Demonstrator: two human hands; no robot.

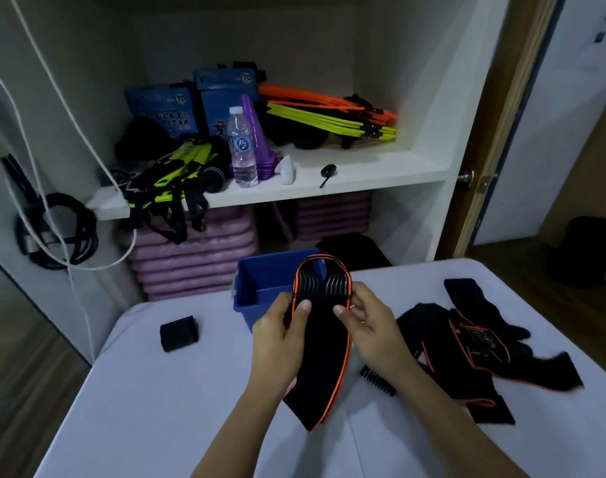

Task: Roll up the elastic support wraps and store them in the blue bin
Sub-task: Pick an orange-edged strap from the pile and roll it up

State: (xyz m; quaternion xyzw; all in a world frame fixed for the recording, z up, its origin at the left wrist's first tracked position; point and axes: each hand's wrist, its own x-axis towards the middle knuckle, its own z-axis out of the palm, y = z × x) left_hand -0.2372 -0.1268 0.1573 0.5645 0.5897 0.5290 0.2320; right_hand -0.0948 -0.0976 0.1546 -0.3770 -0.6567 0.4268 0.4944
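Head view | your left hand (279, 334) and right hand (367, 326) pinch the orange-trimmed black support wrap (324, 339) by its sides, thumbs on top, above the white table (156, 408) | blue bin (260, 288) just behind | more wraps (474, 346) lie right

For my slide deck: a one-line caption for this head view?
Both hands hold an orange-edged wrap above the table, before the blue bin.

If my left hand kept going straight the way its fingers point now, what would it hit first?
Probably the near wall of the blue bin, just beyond the left hand holding the wrap; depth is uncertain from one view.
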